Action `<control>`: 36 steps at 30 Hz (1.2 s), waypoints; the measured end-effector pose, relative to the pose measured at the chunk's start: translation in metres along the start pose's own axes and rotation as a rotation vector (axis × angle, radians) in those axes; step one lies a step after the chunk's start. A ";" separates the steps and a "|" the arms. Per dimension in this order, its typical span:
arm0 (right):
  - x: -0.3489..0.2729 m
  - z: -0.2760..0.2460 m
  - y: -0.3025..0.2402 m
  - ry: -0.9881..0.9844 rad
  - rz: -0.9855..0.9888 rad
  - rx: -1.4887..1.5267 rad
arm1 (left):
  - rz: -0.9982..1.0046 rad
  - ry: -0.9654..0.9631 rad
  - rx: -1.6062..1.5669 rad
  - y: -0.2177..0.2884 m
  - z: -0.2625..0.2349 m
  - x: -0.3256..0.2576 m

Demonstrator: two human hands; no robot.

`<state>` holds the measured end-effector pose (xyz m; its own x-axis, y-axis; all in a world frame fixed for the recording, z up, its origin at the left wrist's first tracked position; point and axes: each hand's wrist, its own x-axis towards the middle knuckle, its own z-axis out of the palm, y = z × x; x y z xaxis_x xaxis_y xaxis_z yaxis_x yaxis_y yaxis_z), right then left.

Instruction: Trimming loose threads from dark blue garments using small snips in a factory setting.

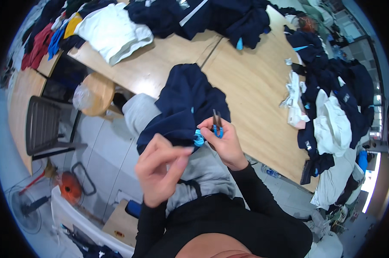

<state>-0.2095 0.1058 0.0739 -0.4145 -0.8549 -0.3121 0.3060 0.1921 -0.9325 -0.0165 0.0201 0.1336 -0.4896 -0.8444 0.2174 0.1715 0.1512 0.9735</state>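
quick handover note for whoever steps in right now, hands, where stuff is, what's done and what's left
Right hand: holds small thread snips at the light blue trim of the navy garment.
Left hand: raised just short of the garment, fingertips pinched; whether it holds a thread cannot be told.
Garment: draped over the lap and the wooden table edge.
Done/left: navy and white garments are heaped on the table's right side, more lie along the far edge; which are finished cannot be told.

A clear plastic bag [83,98] is seen lying on the round wooden stool at the left. A small light-blue label [239,44] is sewn to the dark garment at the top.
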 end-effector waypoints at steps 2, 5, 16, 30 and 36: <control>0.007 -0.014 0.010 0.026 -0.067 -0.168 | 0.205 -0.050 -0.471 0.025 0.002 0.007; 0.014 -0.020 0.016 0.045 -0.115 -0.309 | 0.186 -0.137 -0.745 0.090 0.001 0.015; 0.066 -0.112 0.108 0.538 -0.309 -0.217 | 0.380 -0.368 -0.856 0.140 -0.036 0.030; 0.060 -0.085 0.099 0.651 -0.505 -0.679 | 0.789 -0.231 -0.755 0.159 -0.040 0.013; 0.058 -0.087 0.102 0.644 -0.510 -0.649 | 0.883 -0.215 -0.840 0.163 -0.042 0.000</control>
<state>-0.2763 0.1178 -0.0550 -0.8014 -0.5256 0.2856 -0.4734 0.2655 -0.8399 0.0474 0.0234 0.2897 -0.0448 -0.5073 0.8606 0.9705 0.1820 0.1579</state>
